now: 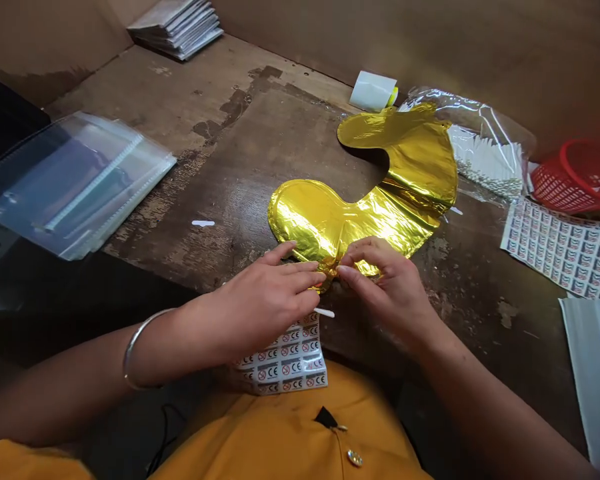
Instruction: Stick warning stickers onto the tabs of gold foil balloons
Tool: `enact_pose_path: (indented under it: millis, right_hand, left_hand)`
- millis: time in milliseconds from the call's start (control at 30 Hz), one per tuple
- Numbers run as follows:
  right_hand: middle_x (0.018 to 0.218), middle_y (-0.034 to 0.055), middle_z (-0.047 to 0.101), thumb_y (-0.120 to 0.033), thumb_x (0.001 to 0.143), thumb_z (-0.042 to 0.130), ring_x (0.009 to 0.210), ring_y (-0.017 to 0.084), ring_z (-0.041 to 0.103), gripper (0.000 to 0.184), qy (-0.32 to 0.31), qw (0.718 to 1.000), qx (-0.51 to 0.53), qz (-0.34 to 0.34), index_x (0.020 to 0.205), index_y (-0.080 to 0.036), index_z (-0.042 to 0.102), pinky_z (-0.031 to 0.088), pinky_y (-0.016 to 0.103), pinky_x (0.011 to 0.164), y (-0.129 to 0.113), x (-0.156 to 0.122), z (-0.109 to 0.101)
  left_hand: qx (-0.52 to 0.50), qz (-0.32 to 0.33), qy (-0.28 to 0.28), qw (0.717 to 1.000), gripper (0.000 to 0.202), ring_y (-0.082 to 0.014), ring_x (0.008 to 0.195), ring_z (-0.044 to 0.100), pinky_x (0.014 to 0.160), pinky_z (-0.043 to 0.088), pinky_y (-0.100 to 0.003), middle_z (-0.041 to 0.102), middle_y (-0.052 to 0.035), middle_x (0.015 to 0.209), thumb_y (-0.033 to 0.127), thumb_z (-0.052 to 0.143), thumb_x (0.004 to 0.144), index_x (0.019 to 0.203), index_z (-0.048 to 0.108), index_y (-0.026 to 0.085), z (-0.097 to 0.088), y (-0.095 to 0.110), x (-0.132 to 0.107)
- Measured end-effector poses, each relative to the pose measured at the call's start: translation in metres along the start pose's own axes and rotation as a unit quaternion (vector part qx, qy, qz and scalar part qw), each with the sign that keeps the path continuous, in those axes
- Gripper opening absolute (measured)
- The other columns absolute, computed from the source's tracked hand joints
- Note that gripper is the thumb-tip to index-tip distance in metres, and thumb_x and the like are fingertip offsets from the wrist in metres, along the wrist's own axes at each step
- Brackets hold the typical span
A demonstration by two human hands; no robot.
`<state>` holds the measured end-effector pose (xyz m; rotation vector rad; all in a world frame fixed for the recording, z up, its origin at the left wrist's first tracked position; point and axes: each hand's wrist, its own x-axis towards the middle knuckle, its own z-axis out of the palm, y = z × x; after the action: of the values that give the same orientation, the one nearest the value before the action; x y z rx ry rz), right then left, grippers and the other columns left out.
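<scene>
While left hand [265, 300] lies flat on curved, crinkly foil [310, 210], right hand [393, 287] pinches edge.

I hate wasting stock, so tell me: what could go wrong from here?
The gold foil balloon might crease or tear where the left hand and right hand meet at its near edge. The CE sticker sheet juts out over the lap and could slip down. The clear plastic sleeves overhang the table, so a bump might send them off.
</scene>
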<state>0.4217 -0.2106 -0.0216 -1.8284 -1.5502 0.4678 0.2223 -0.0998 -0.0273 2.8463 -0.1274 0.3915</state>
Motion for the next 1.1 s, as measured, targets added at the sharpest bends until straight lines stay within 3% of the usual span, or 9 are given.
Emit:
enact_pose_path:
  millis: [133, 333, 1100]
  right_hand:
    - [0.084, 0.0031, 0.062, -0.019, 0.085, 0.062, 0.085, 0.018, 0.057, 0.008, 0.003, 1.0, -0.018, -0.001, 0.077, -0.02, 0.062, 0.044, 0.033, 0.078, 0.01, 0.01, 0.01]
    - [0.087, 0.0038, 0.062, -0.02, 0.084, 0.063, 0.088, 0.019, 0.056, 0.007, -0.017, 0.999, -0.023, -0.022, 0.077, -0.02, 0.062, 0.044, 0.035, 0.08, 0.015, 0.013, 0.016]
    - [0.087, 0.0039, 0.065, -0.022, 0.085, 0.061, 0.089, 0.02, 0.057, 0.009, -0.044, 0.998, -0.035, -0.008, 0.077, -0.022, 0.062, 0.043, 0.037, 0.082, 0.018, 0.015, 0.023]
  left_hand:
    - [-0.034, -0.001, -0.039, 0.999, 0.016, -0.0236, 0.123, 0.057, 0.116, 0.024, -0.052, 0.067, -0.0101, 0.124, 0.01, 0.049, 0.091, 0.092, 0.065, 0.014, 0.015, -0.005, -0.003]
    - [-0.039, -0.006, -0.014, 0.999, 0.017, -0.0256, 0.124, 0.056, 0.117, 0.023, -0.055, 0.064, -0.0114, 0.127, 0.01, 0.048, 0.091, 0.094, 0.064, 0.013, 0.03, -0.003, -0.007]
    - [-0.028, -0.034, -0.014, 0.999, 0.013, -0.0295, 0.124, 0.055, 0.114, 0.022, -0.063, 0.069, -0.0081, 0.119, 0.013, 0.051, 0.091, 0.089, 0.064, 0.017, 0.028, -0.002, -0.006]
